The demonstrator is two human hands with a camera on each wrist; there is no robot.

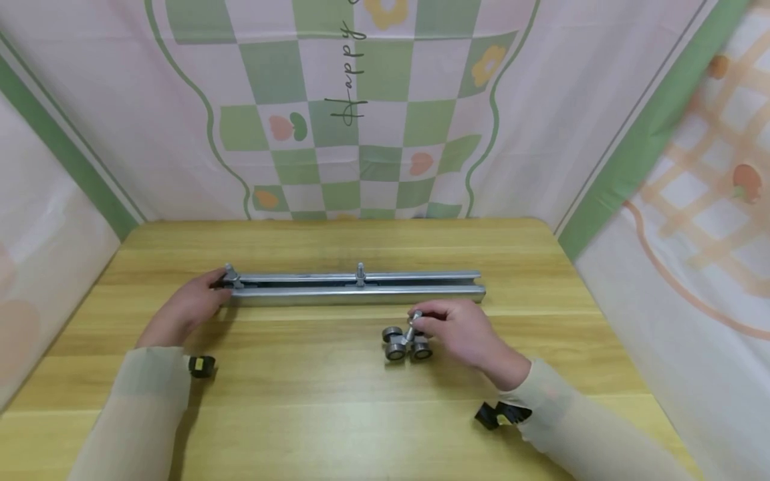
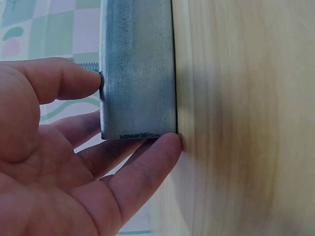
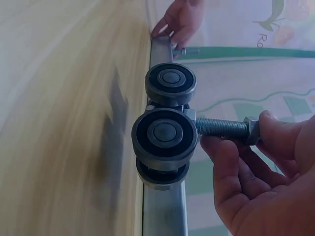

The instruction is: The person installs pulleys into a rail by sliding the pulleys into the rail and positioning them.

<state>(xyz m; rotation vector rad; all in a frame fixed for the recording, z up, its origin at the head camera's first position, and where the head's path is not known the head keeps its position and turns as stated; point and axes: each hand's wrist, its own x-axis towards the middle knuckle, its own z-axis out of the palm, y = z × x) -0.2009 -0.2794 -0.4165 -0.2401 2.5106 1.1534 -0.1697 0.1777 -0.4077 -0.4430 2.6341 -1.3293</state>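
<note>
A metal C-channel rail [image 1: 385,296] lies across the table, its slot facing up. Two threaded bolts stand out of the slot, a left bolt [image 1: 229,272] at the rail's end and a middle bolt [image 1: 360,272]. My left hand [image 1: 189,307] holds the rail's left end; in the left wrist view its thumb [image 2: 74,78] presses the upper edge beside a bolt, fingers around the end. In front of the rail, my right hand [image 1: 462,331] pinches the bolt head of a roller trolley [image 1: 395,349]. The trolley's wheels [image 3: 165,132] hang on the far end of the threaded bolt [image 3: 224,128].
The wooden table [image 1: 301,414] carries the rail near its back half. A patterned curtain [image 1: 373,167] hangs right behind the table's far edge, with more cloth at both sides. Black wrist devices [image 1: 201,366] sit at both sleeves.
</note>
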